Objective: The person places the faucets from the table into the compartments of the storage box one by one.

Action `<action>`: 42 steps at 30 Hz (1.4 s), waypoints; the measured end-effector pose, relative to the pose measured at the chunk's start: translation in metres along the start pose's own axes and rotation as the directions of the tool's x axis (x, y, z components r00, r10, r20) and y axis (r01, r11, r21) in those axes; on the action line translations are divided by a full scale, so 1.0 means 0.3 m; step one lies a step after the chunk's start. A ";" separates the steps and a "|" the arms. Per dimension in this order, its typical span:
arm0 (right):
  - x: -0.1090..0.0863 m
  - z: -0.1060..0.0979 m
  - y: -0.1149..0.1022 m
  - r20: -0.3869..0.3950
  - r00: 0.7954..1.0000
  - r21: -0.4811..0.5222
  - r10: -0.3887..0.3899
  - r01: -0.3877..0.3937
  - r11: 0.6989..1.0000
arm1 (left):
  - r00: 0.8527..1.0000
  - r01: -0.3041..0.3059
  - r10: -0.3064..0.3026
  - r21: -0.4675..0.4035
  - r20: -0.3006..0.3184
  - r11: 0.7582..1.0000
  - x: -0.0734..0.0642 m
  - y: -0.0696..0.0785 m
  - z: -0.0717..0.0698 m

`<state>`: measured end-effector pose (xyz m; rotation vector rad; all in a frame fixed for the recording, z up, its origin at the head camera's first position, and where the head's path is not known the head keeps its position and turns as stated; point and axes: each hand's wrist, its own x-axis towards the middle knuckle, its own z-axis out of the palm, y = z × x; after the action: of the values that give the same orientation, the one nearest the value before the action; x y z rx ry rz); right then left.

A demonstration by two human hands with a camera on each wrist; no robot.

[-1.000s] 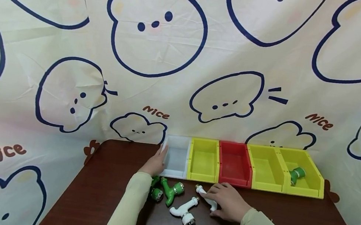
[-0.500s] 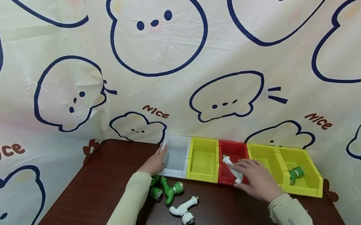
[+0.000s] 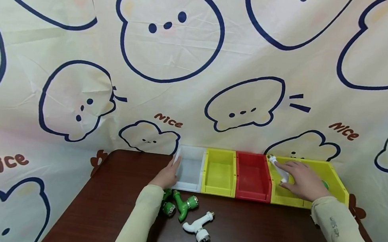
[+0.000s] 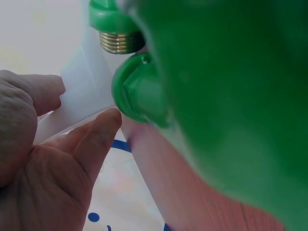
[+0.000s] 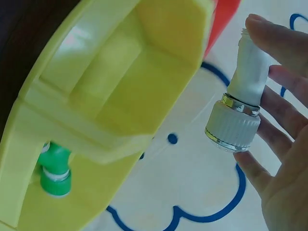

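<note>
My right hand [image 3: 303,181] holds a white faucet [image 3: 279,171] above the yellow bin [image 3: 279,194] just right of the red one. In the right wrist view, thumb and fingers grip that faucet, its ribbed white handle end hanging down. At the left end of the row, my left hand [image 3: 166,175] pinches the side wall of the white bin [image 3: 190,170]. Close to the left wrist camera, green faucets [image 4: 144,91] block much of the view. On the table lie a white faucet [image 3: 198,227], a green faucet [image 3: 185,206] and another green one [image 3: 168,208], partly behind the left sleeve.
Between the white bin and the right-hand pair stand a yellow bin [image 3: 219,173] and a red bin [image 3: 252,179]. The rightmost yellow bin [image 3: 343,194] contains a green faucet [image 5: 55,171], mostly hidden by my right hand in the head view. A printed cloth [image 3: 160,101] hangs behind the brown table [image 3: 105,206].
The right hand has lifted the white faucet off the table and carried it right, past the red bin, to above the yellow bin. My left hand stays at the white bin.
</note>
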<state>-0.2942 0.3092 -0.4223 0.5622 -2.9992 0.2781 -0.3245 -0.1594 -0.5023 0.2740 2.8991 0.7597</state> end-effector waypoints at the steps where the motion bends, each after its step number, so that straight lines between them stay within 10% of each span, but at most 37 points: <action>1: 0.003 -0.001 0.010 0.006 1.000 0.004 0.008 -0.008 1.000 | 1.000 0.003 -0.003 0.001 0.001 1.000 0.000 0.000 0.001; 22: 0.037 0.090 0.149 0.064 0.992 -0.019 0.110 -0.109 0.994 | 0.999 0.026 -0.026 -0.005 0.019 1.000 0.006 -0.001 0.007; 42: 0.082 0.141 0.109 0.084 0.991 -0.036 0.102 -0.099 0.994 | 0.999 0.041 -0.040 -0.025 0.018 0.999 0.001 -0.002 0.000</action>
<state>-0.3309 0.3225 -0.4665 0.4316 -3.1138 0.2174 -0.3249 -0.1599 -0.5027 0.2171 2.8674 0.7836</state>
